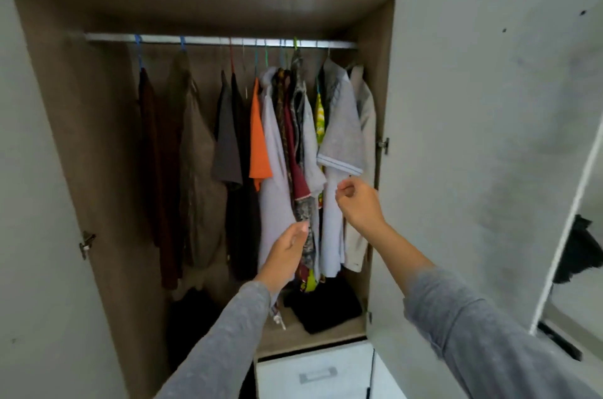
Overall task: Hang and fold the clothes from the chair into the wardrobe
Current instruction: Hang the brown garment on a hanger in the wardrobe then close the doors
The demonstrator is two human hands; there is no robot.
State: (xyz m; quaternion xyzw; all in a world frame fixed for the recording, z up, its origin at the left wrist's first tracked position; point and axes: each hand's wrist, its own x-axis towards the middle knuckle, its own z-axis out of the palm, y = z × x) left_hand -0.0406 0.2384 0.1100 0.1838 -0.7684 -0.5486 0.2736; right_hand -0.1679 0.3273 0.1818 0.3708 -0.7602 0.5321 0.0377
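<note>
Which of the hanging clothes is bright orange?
The short-sleeved shirt near the middle of the rail, with dark tops on its left and a pale one on its right.

You get soft, even daylight, dim inside the wardrobe (pixel 208 16). Motion blur softens everything. Wide-angle distortion bends the edges.
</note>
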